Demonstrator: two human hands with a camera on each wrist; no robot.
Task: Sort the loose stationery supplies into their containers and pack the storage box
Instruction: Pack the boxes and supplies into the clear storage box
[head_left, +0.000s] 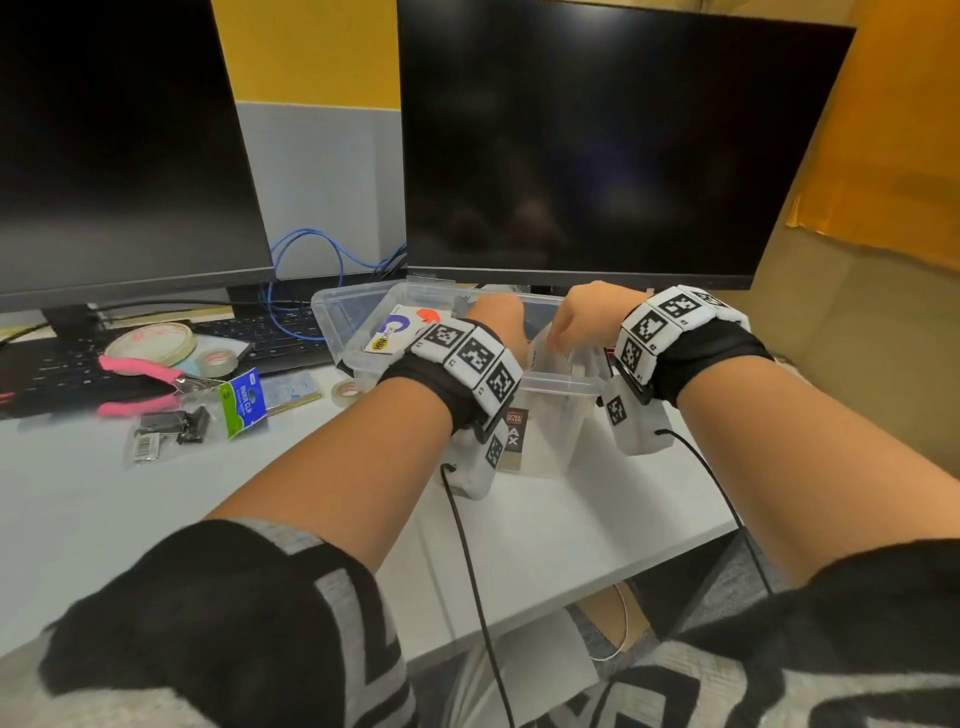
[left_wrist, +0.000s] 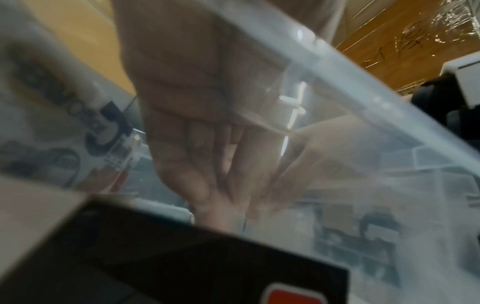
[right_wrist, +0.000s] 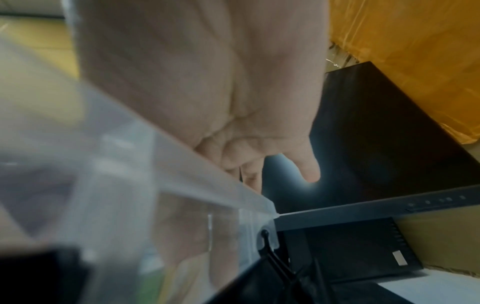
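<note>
A clear plastic storage box (head_left: 561, 385) stands on the white desk in front of the right monitor. Both hands reach down into it from the near side. My left hand (head_left: 498, 317) shows through the box wall (left_wrist: 363, 86) in the left wrist view, where the left hand (left_wrist: 207, 144) points fairly straight fingers at the box floor. My right hand (head_left: 582, 312) is bent over a translucent packet (head_left: 550, 358) between the two hands. Behind the box rim (right_wrist: 207, 170), most of the right hand (right_wrist: 221, 92) is hidden, apart from its little finger. A card pack (head_left: 410, 327) with blue and red print lies in the box.
Left of the box lie a large tape roll (head_left: 153, 343), two small tape rolls (head_left: 218, 362), pink-handled pliers (head_left: 140, 366), a bagged binder clip pack (head_left: 208, 410) and a flat packet (head_left: 293, 389). A keyboard (head_left: 270, 332) and two dark monitors (head_left: 613, 145) stand behind. A black labelled carton (head_left: 515, 436) shows at the box front.
</note>
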